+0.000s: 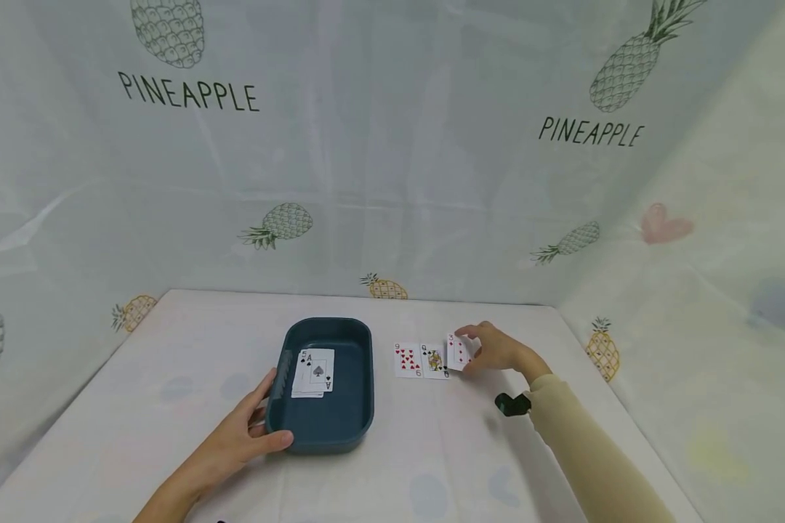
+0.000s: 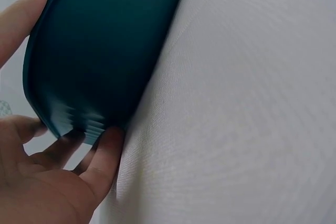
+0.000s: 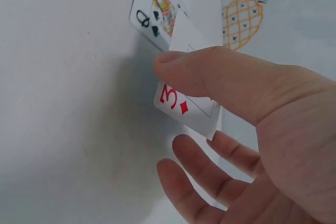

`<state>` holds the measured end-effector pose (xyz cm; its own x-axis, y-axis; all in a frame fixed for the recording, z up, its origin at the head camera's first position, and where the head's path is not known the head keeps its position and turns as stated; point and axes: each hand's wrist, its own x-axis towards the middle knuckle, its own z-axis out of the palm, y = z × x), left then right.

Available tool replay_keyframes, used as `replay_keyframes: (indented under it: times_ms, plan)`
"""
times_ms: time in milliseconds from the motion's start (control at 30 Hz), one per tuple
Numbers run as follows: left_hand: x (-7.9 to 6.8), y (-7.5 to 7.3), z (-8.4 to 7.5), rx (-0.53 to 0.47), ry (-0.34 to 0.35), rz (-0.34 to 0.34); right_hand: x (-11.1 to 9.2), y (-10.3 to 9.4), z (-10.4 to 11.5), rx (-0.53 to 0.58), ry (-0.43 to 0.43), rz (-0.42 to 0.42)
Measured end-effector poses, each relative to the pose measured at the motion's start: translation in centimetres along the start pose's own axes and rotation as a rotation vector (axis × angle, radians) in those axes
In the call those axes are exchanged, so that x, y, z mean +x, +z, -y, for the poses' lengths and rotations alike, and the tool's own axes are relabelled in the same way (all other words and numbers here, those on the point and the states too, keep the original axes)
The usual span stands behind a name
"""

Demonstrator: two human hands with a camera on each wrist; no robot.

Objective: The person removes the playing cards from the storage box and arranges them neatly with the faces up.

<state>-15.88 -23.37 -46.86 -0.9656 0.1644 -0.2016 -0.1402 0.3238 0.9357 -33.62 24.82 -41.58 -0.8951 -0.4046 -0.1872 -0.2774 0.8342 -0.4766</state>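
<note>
White card stock, red pips: the three of diamonds [image 1: 458, 354], pinched in the right hand [image 1: 498, 350]. Thumb laid across the card's face, gap closed down to the card; the fingertip behind is hidden. Three other fingers loosely curved, standing off from the face. Card tilted up from the table; whether its lower edge touches the cloth, cannot tell.

Just left of it, the queen of spades [image 1: 435, 361], face up and flat, then the nine of hearts [image 1: 408, 362] beside that, the two side by side in a short row. Three of diamonds at the row's right end.

Left hand [image 1: 234, 442] grips the near left part of a dark blue-green tray [image 1: 330, 428], thumb at the near corner, fingers spread along the outer wall, which shows ribbing at one end. Tray stands left of the row, well apart from it. Inside, toward the left wall, a small overlapping pile: ace of spades [image 1: 317, 372] on top, a 5 showing at one corner beneath.

Outward: pale sleeve [image 1: 585, 443] on the right arm, dark object at that wrist. White tablecloth [image 1: 235, 327]; behind, a hanging sheet [image 1: 399, 145] printed with pineapples and lettering.
</note>
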Motion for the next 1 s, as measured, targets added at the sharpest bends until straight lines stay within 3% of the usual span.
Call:
replay_keyframes:
  times_ms: [733, 1000]
  plan:
    - [0.2, -0.1, 0.5, 0.001, 0.009, 0.003, 0.2, 1.0, -1.2, -0.054, 0.093, 0.094]
    - [0.2, -0.3, 0.3, 0.003, 0.008, -0.002, 0.4, 0.7, -1.1, -0.048, 0.077, 0.097]
